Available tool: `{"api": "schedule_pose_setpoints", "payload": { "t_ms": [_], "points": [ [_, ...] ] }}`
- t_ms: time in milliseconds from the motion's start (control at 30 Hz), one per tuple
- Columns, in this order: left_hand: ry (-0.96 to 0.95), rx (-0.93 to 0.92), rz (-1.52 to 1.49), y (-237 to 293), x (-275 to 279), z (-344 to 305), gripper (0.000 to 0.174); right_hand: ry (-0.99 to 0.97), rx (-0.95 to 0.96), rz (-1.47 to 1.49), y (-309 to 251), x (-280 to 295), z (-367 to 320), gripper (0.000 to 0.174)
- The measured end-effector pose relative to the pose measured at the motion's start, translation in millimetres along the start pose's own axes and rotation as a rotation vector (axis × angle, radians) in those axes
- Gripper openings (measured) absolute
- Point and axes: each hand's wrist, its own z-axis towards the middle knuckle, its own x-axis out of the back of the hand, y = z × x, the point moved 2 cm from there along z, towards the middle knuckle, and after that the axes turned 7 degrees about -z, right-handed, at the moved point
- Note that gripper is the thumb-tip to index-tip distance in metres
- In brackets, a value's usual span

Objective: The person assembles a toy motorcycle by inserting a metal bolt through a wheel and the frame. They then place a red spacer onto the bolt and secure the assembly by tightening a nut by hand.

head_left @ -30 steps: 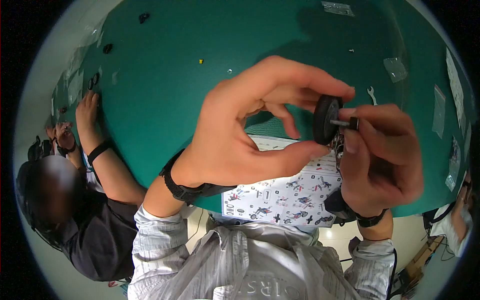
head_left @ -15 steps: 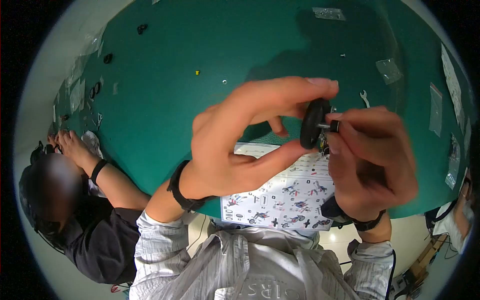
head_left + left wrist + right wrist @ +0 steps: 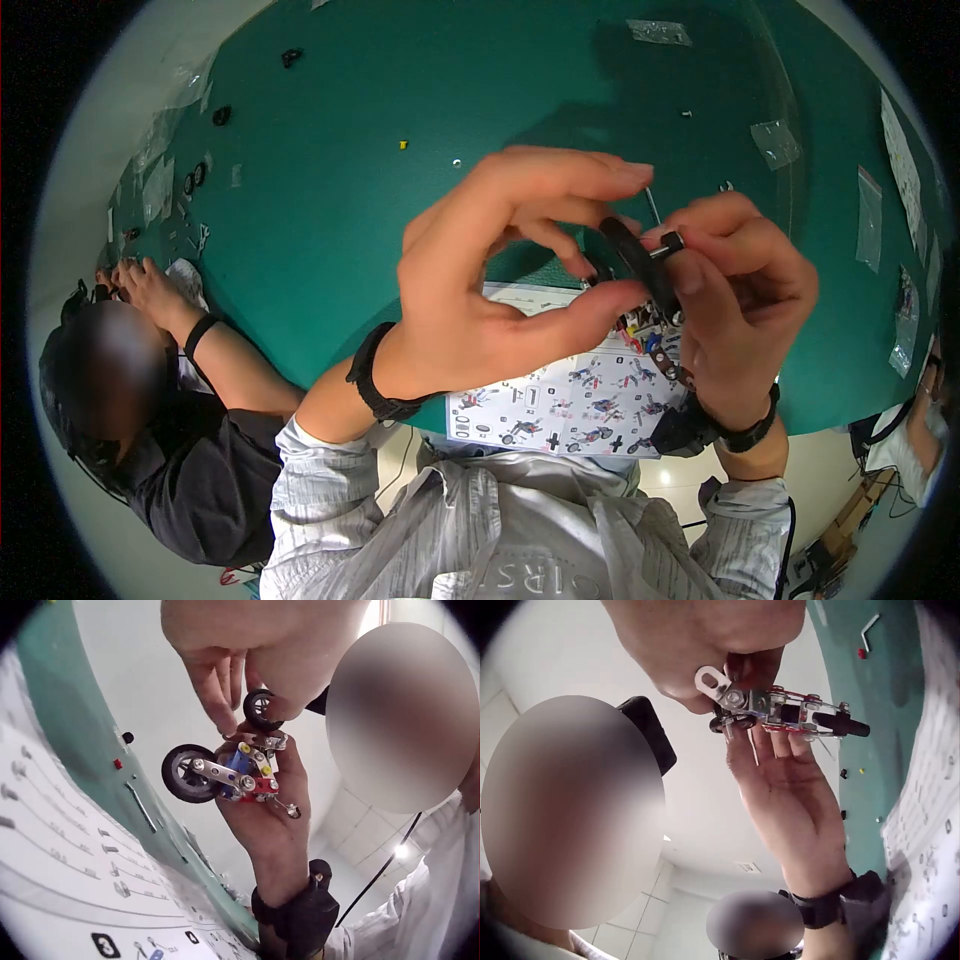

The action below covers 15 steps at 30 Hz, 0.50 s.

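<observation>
My left hand (image 3: 485,275) curves round black wheel (image 3: 630,252), fingers spread; my right hand (image 3: 745,285) pinches black-ended pin (image 3: 667,246), thumb against finger.

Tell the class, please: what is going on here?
A person's left hand holds a black wheel between thumb and fingers, while the right hand pinches a pin at its centre. Whether the pin passes right through cannot be told. A small metal model is close by the hands, a second wheel at one end. A printed sheet lies below.
</observation>
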Motion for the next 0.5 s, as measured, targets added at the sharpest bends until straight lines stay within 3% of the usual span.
{"api": "schedule_pose_setpoints", "payload": {
  "t_ms": [167, 400, 500],
  "points": [
    [-0.082, -0.06, 0.247, 3.3, 14.2, 0.1, 0.044, -0.017, 0.149, -0.065, 4.7, 3.7, 3.9, 0.01],
    [-0.023, 0.052, 0.036, 4.4, 7.7, 1.8, 0.049, -0.03, 0.256, -0.303, -1.6, 3.7, 4.7, 0.008],
    [-0.051, -0.112, 0.171, 5.1, 9.1, 5.3, 0.051, -0.011, 0.248, -0.315, -1.1, 3.9, 4.7, 0.007]
  ]
}}
